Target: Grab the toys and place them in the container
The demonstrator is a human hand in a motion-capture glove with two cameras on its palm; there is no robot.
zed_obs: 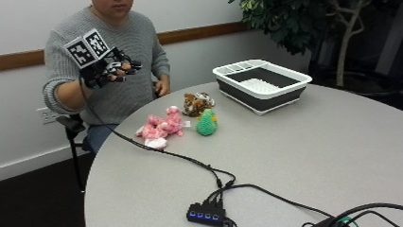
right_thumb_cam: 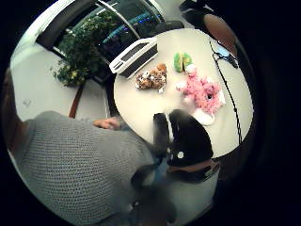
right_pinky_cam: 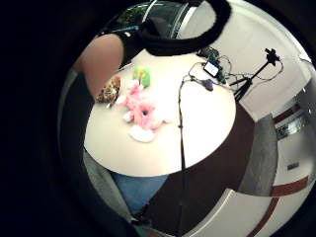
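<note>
Round grey table (zed_obs: 302, 142) against a pale wall, potted plant (zed_obs: 296, 23) in the corner behind. Near the table's far edge, a white-rimmed container (zed_obs: 261, 85), open side up, nothing visible inside. Three soft toys grouped between container and seated person: a pink plush (zed_obs: 161, 128) lying flat, nearest the table edge; a green toy (zed_obs: 205, 123) standing just beside it; a brown spotted toy (zed_obs: 197, 103) behind, closest to the container. All three on the table, none in the container yet.

Gloved right hand (zed_obs: 107, 68) raised well above and to the person's side of the toys, at chest height, holding nothing, fingers loosely curled. Bare hand (zed_obs: 163, 87) low at the table edge. From the raised hand, toys lying forward and down, pink plush first in line; long axis of the pink plush running roughly along the table edge, so probably a reach down and forward.

Underside of the toys hidden. Container cut off in the little-finger palm view.
</note>
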